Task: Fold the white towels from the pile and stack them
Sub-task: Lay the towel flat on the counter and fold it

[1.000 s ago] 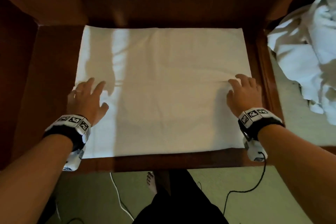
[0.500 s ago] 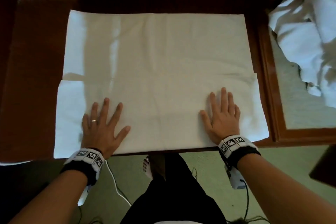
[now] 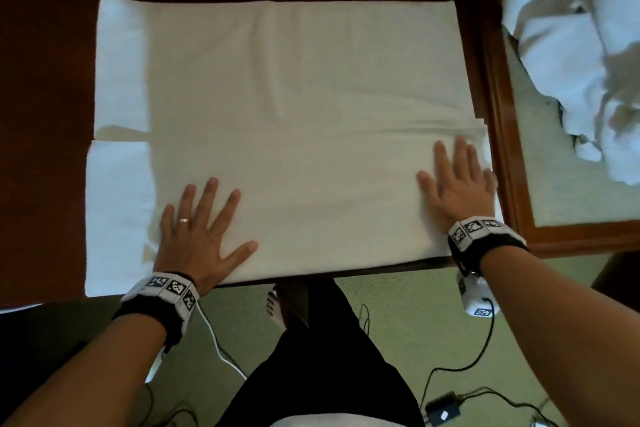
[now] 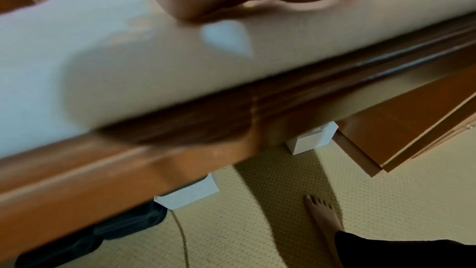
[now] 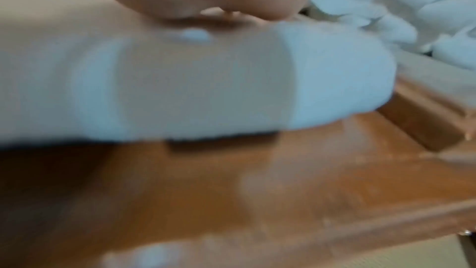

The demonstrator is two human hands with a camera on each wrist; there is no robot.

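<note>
The table [image 3: 45, 149] was of dark wood and carried the towel [image 3: 294, 107], which lay spread flat over most of its top. The near part of the towel was folded over, so a second layer covered the strip along the front edge of the table. To the right, on another surface with a wooden frame, the pile [image 3: 581, 55] of crumpled white towels lay well apart from the spread one. The left hand [image 3: 197, 236] lay flat on the folded strip, fingers straight and spread, grasping nothing. The right hand [image 3: 457, 187] pressed flat on the right end of the same strip, fingers straight and close together
</note>
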